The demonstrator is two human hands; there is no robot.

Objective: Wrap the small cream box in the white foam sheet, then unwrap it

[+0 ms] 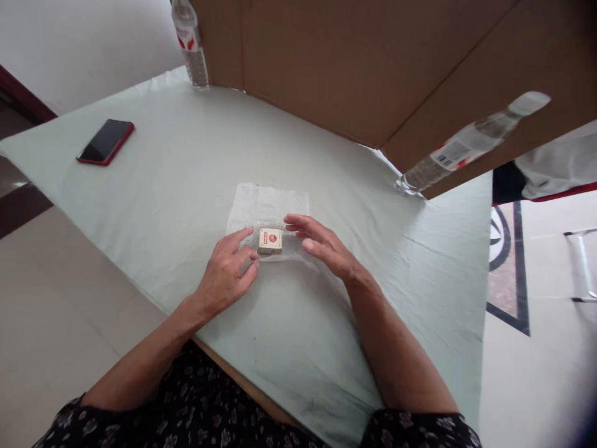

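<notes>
A small cream box [270, 241] with red print lies on the near part of a translucent, wrinkled plastic sheet [263, 202]. Just left of the box is my left hand [228, 264], its fingers apart and bent toward it, the lower fingertips at the sheet's near edge. My right hand [324, 244] is on the other side, fingers spread and pointing left, with a small gap to the box. Neither hand holds anything. Part of the sheet's right side is hidden under my right hand.
A pale green cloth covers the table [186, 168]. On the left lies a phone [106, 142] in a red case. A brown cardboard panel [317, 68] stands at the back, with one clear bottle [190, 46] at its left and another bottle [466, 149] at its right.
</notes>
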